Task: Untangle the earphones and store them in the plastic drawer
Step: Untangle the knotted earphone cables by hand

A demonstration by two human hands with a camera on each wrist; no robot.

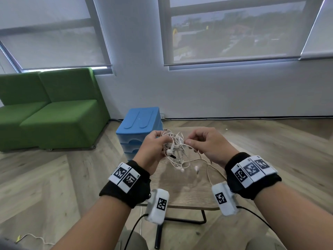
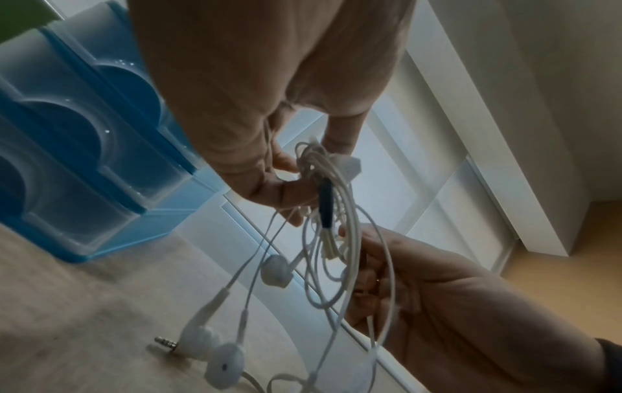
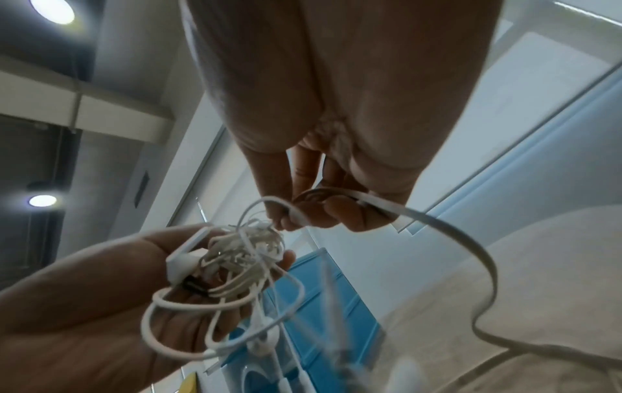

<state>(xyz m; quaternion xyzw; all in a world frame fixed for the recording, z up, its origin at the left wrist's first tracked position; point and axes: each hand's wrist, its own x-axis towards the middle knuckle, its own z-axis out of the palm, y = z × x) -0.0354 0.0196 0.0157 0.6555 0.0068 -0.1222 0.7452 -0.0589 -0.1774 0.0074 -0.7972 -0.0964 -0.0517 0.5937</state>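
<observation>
The earphones (image 1: 173, 147) hang between the left hand (image 1: 150, 150) and right hand (image 1: 210, 144), above the worktop (image 1: 189, 186). The drawer (image 1: 139, 127) stands on the worktop's far left corner, behind the left hand. A sofa (image 1: 48, 109) sits on the floor farther left, against the wall.

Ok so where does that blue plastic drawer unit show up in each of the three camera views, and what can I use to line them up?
Head: blue drawer unit stands at centre, just beyond the left hand.
Left wrist: it fills the upper left, drawer fronts facing the camera.
Right wrist: it sits low, right of centre, behind the cables.
Shared landmark: the tangled white earphones held between both hands, right hand included.
</observation>
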